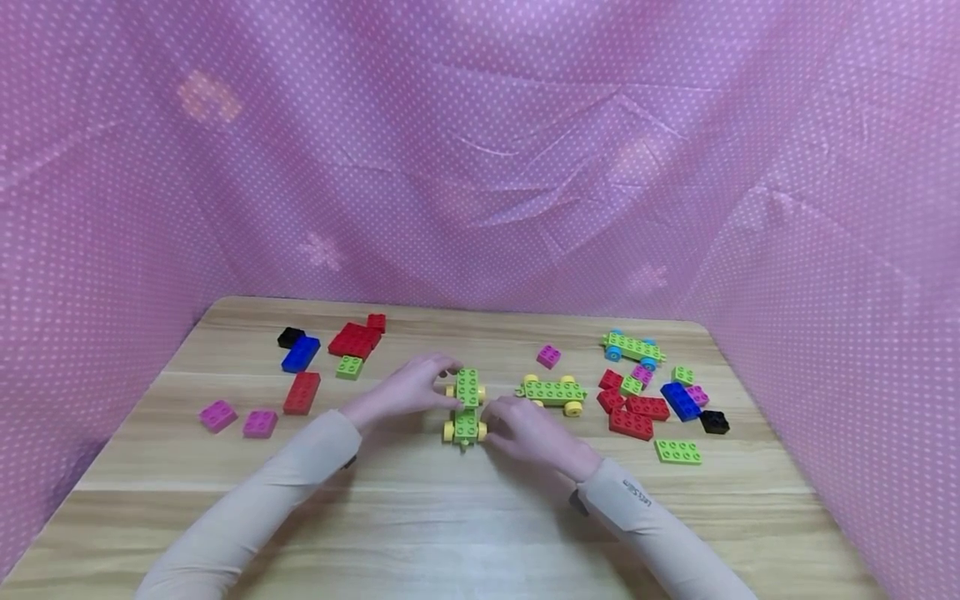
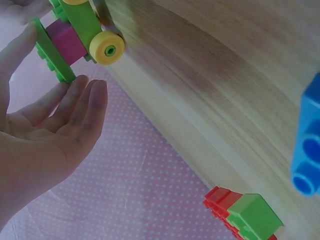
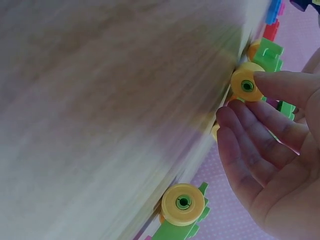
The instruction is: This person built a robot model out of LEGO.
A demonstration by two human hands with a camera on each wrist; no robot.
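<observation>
Pink dotted cloth walled a wooden desk (image 1: 465, 533) strewn with bricks. At its middle, a green toy car (image 1: 466, 406) sat between both hands, the left hand (image 1: 408, 387) and right hand (image 1: 528, 432) pinching it with curled fingers (image 3: 260, 131).

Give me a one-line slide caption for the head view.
Both hands, left and right, hold a green yellow-wheeled brick car on a wooden table among scattered bricks.
</observation>
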